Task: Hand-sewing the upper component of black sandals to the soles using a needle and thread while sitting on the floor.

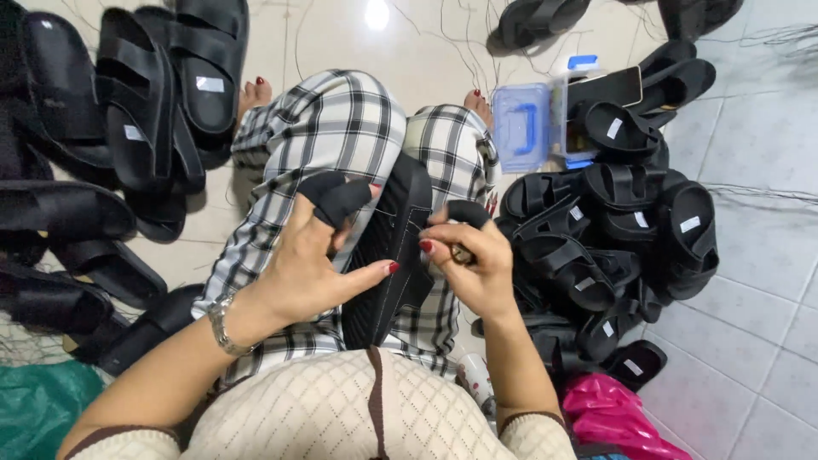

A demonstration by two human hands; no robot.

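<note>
Cream knit sweater (341, 409) with brown trim, plaid trousers (341, 119), silver wristwatch (220, 325), black finger guards (334, 198), red nail polish.

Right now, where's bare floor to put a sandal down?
Bare pale tile floor runs right of the heaped black strap sandals, and a strip lies beyond the checked-trouser knees. Crowded: the left black sandal pile, and around the clear blue-latched plastic box.

I am holding both forearms in over my lap, elbows out. My left hand (311, 264) is curling with its thumb stretched toward the right, two fingertips in black covers. My right hand (477, 264) is pinching its grip closed, wrist bent inward.
</note>
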